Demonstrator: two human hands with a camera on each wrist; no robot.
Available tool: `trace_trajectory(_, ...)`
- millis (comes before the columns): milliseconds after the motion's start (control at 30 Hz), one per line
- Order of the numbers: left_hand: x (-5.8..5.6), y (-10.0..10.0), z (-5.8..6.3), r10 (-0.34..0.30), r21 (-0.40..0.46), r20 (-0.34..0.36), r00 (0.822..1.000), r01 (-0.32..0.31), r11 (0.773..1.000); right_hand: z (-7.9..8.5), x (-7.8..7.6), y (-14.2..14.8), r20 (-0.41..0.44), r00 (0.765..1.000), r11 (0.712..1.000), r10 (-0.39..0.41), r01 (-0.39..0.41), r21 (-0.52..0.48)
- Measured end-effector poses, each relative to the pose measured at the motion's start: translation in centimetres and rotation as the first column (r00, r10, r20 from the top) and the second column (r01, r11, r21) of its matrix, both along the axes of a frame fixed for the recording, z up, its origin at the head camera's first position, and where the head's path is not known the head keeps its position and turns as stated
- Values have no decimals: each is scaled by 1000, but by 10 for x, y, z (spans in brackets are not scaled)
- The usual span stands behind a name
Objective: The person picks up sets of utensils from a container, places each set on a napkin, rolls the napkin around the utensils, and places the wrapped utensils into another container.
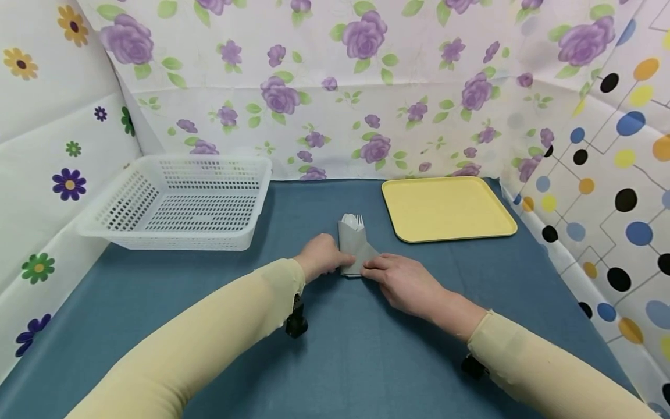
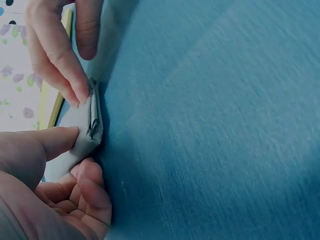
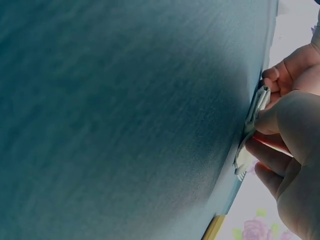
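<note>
A grey napkin [image 1: 352,247] lies folded into a narrow pouch on the blue cloth. From its far end stick out the white tines of a fork [image 1: 359,220] and a rounded white tip, like a spoon's [image 1: 348,220]. My left hand [image 1: 321,257] holds the pouch's left side, thumb across the top and fingers curled at the edge. With fingertips and thumb, my right hand [image 1: 408,284] pinches the loose flap at the lower right. The left wrist view shows the layered near end of the napkin [image 2: 91,122] between both hands.
At the back left stands a white perforated plastic basket [image 1: 246,240]. A yellow tray [image 1: 447,209] lies at the back right. Blue cloth [image 1: 345,361] covers the table, and patterned sheets hang behind and on both sides.
</note>
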State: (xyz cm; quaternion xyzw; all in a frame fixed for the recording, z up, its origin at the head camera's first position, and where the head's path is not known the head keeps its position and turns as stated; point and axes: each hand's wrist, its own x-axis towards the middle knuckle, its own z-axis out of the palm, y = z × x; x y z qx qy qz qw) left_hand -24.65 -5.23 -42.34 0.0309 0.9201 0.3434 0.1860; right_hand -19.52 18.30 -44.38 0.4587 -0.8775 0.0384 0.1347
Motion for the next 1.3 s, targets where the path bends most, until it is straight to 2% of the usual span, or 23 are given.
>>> trace_trajectory(100, -3, 1, -1, 13, 40, 29, 999, -15, 999, 0, 0, 0, 5, 1000, 1000, -8, 8, -5)
trace_trajectory(200, -2, 1, 0, 18, 70, 22, 1000, -20, 997, -2, -1, 0, 0, 1000, 1000, -9, 9, -8)
trace_trajectory(233, 5, 4, 13, 30, 70, 39, 999, -33, 997, -2, -1, 0, 2, 1000, 1000, -10, 10, -10)
trace_trajectory(433, 8, 1, 15, 37, 164, 84, 996, -50, 985, -3, -1, -1, 11, 1000, 1000, -17, 17, -21)
trace_trajectory(633, 10, 2, 16, 75, 243, 156, 985, -112, 964, -5, 2, 0, 35, 999, 998, -10, 12, -54)
trace_trajectory(933, 11, 11, 20, 110, 329, 223, 969, -181, 927, -7, 5, 2, 49, 998, 997, -32, 35, -64)
trace_trajectory(1067, 11, 13, 20, 115, 379, 243, 963, -203, 903, -6, 7, 2, 85, 995, 995, -54, 61, -81)
trace_trajectory(1200, 13, 13, 18, 87, 448, 263, 961, -201, 871, -3, 9, 2, 104, 992, 991, -66, 77, -108)
trace_trajectory(1300, 15, 10, 16, 65, 511, 276, 959, -203, 835, 0, 11, 3, 107, 991, 987, -81, 95, -133)
